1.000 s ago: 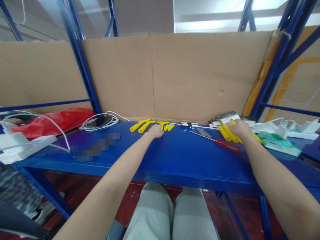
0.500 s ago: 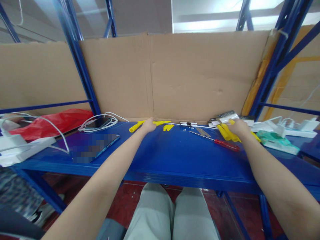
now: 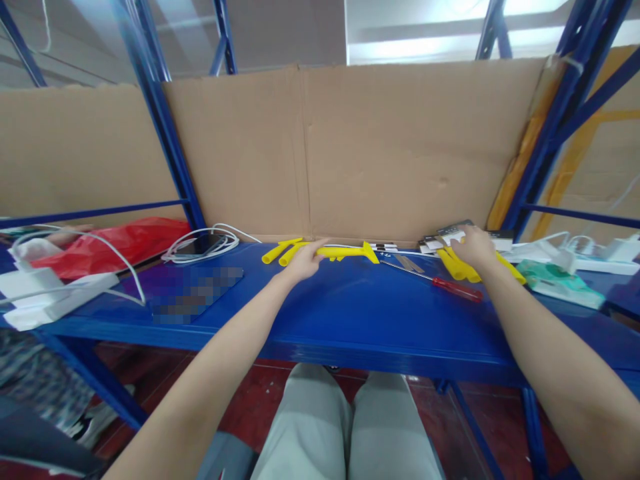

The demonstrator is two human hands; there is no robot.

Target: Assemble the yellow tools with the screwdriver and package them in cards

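Observation:
My left hand (image 3: 304,263) is closed around the near end of a long yellow piece (image 3: 347,252) with a wider crosswise head pointing right. Beside that hand, to its left, lie yellow tubes (image 3: 274,253). At the right, my right hand (image 3: 474,248) has its fingers closed on a black-and-white packet (image 3: 454,235) at the back of the blue table (image 3: 350,313). More yellow tubes (image 3: 451,265) lie just under and left of this hand. A red-handled screwdriver (image 3: 456,289) rests in front of them.
Thin flat strips (image 3: 407,264) lie left of the screwdriver. A green-and-white pack (image 3: 557,283) and white cables are at the right. At the left are a pixelated flat device (image 3: 197,297), coiled white cable (image 3: 217,245), a red bag (image 3: 123,245) and power strip (image 3: 60,303). Cardboard (image 3: 370,153) stands behind.
My left hand has come slightly nearer and right, and the long yellow piece with its crosswise head now shows in it. My right hand has shifted a little left onto the packet.

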